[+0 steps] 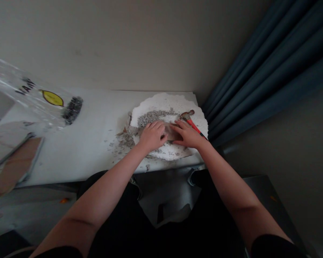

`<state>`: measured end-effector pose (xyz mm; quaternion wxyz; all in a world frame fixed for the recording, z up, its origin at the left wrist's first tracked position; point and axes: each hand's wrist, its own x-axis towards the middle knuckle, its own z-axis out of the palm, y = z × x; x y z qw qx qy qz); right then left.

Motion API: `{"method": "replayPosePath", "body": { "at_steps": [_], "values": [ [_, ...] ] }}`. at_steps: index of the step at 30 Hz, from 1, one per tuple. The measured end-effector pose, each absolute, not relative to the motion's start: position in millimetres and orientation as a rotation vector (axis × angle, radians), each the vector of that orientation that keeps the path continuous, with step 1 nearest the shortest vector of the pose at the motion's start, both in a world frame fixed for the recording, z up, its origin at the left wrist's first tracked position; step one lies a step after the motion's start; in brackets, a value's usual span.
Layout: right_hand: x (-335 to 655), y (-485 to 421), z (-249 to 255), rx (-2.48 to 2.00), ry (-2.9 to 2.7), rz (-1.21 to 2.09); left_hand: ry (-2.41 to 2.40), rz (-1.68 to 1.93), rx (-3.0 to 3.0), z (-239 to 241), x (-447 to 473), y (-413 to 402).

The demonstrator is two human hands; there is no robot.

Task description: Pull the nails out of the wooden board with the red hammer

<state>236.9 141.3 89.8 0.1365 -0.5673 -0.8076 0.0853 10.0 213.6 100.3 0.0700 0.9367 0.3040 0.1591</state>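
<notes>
Between my hands lies a flat grey-brown piece [171, 133], perhaps stone or tile, on a rough-edged white slab [161, 100]. My left hand [152, 136] curls over the left end of this piece, its thumb at the near side. The right end is gripped by my right hand [186, 134], fingers on top and thumb lower down. Just behind the right hand rests a hammer [192, 122] with a red and black handle, its head toward the wall. Grey crumbs [153, 116] are heaped on the slab behind my left hand. The underside of the piece is hidden.
More grit [123, 141] is scattered on the white table [88, 150] left of the slab. A clear plastic bag [40, 95] with dark bits at its end lies far left, near a brown board [18, 165] and a metal rod [12, 152]. Blue curtains [269, 68] hang at right.
</notes>
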Motion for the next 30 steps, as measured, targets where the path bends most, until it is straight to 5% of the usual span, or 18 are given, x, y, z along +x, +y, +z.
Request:
{"method": "replayPosePath", "body": {
  "at_steps": [8, 30],
  "values": [
    [237.7, 152.9, 92.5, -1.710, -2.326, 0.305, 0.877, 0.201, 2.593, 89.0, -6.4, 252.8],
    [244.4, 154.2, 96.4, -1.642, -2.244, 0.351, 1.009, 0.291, 2.681, 88.9, 14.2, 250.4]
  ]
}}
